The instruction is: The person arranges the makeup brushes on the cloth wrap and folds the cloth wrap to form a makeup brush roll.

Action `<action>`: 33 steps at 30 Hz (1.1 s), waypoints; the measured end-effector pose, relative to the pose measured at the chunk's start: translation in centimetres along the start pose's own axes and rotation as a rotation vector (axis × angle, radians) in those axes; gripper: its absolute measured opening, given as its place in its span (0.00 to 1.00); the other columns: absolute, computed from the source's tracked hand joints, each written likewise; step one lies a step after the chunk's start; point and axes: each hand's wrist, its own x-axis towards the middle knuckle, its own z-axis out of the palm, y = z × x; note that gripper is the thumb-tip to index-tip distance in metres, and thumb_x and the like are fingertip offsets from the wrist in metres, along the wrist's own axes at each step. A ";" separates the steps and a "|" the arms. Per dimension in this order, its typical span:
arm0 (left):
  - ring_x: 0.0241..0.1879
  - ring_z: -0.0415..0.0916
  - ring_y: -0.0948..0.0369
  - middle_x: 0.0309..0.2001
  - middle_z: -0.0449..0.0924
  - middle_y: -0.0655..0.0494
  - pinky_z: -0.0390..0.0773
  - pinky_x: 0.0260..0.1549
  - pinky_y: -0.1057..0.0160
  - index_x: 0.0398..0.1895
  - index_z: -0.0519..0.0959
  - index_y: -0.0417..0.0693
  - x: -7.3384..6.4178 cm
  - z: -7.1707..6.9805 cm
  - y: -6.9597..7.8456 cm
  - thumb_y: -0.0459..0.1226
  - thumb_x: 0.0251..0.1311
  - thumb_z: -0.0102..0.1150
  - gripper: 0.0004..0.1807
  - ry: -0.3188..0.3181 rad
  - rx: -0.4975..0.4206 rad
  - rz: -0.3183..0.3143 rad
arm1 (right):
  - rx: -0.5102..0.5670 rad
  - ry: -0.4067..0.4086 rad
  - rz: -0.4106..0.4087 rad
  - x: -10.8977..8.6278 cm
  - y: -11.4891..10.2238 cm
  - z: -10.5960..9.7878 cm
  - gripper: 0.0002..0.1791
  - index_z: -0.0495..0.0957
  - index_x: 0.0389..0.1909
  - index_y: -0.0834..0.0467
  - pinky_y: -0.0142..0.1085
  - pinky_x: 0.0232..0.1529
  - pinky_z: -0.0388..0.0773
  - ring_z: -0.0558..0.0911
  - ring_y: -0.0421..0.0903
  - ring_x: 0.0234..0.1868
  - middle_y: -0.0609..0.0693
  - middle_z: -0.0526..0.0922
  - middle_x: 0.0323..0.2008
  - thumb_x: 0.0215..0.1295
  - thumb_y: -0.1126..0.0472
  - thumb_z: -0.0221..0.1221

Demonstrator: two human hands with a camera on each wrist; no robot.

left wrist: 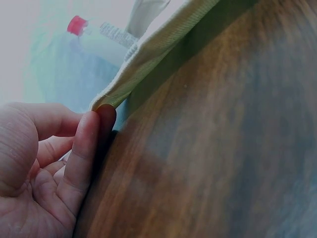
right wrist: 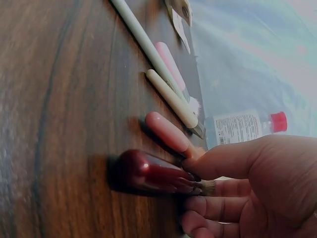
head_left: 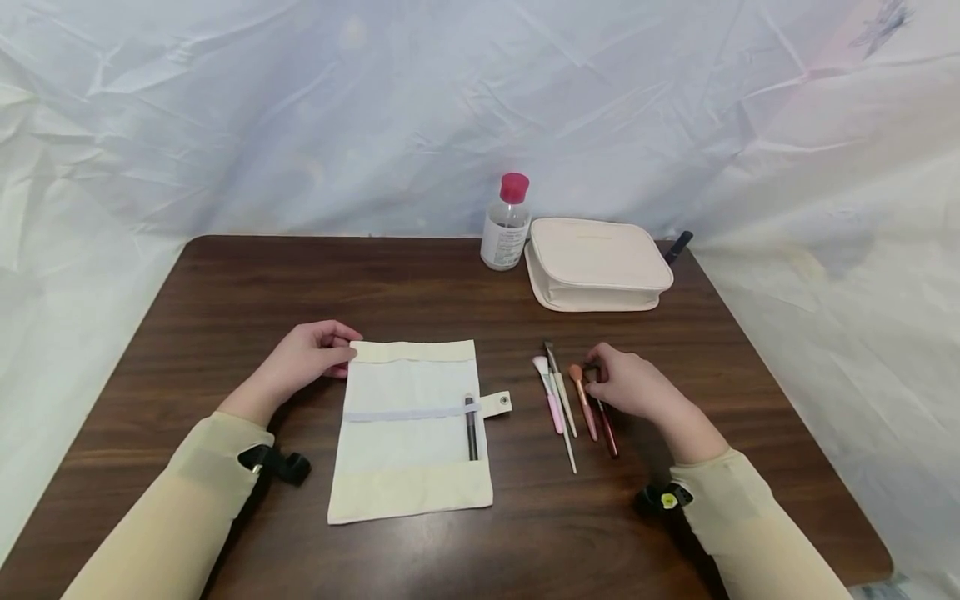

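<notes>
My left hand pinches the top left corner of a cream fabric brush roll spread out on the table. In the left wrist view, thumb and finger meet at the cloth edge. A dark slim brush sits under the roll's elastic strap. On the right, my right hand holds a dark red makeup brush near its bristle end, thumb on one side and fingers on the other. Next to it lie a pink-brown brush, a pink-handled brush and pale-handled brushes.
Behind the brushes stands a clear bottle with a red cap, beside a cream zipped pouch. A black tube lies at the back right corner of the wooden table. White sheeting hangs around it.
</notes>
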 end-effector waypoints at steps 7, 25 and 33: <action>0.40 0.86 0.54 0.46 0.84 0.41 0.89 0.39 0.62 0.58 0.80 0.41 0.0 0.1 0.0 0.37 0.70 0.64 0.17 0.009 0.014 0.004 | 0.006 0.015 -0.001 0.0 0.1 0.1 0.22 0.74 0.58 0.63 0.38 0.25 0.70 0.75 0.46 0.25 0.51 0.78 0.28 0.65 0.59 0.63; 0.39 0.86 0.54 0.46 0.83 0.41 0.89 0.40 0.62 0.58 0.80 0.41 0.0 0.2 0.0 0.37 0.70 0.64 0.16 0.014 0.011 0.011 | 0.108 0.028 -0.055 0.0 0.5 -0.4 0.22 0.73 0.58 0.63 0.38 0.26 0.69 0.73 0.46 0.25 0.51 0.76 0.28 0.64 0.60 0.61; 0.40 0.86 0.54 0.46 0.83 0.41 0.89 0.40 0.62 0.58 0.80 0.41 0.0 0.3 -0.1 0.37 0.70 0.63 0.16 0.013 0.011 0.008 | 0.199 0.050 -0.107 0.1 0.0 -0.6 0.21 0.74 0.58 0.61 0.38 0.26 0.70 0.72 0.45 0.26 0.50 0.75 0.28 0.64 0.61 0.61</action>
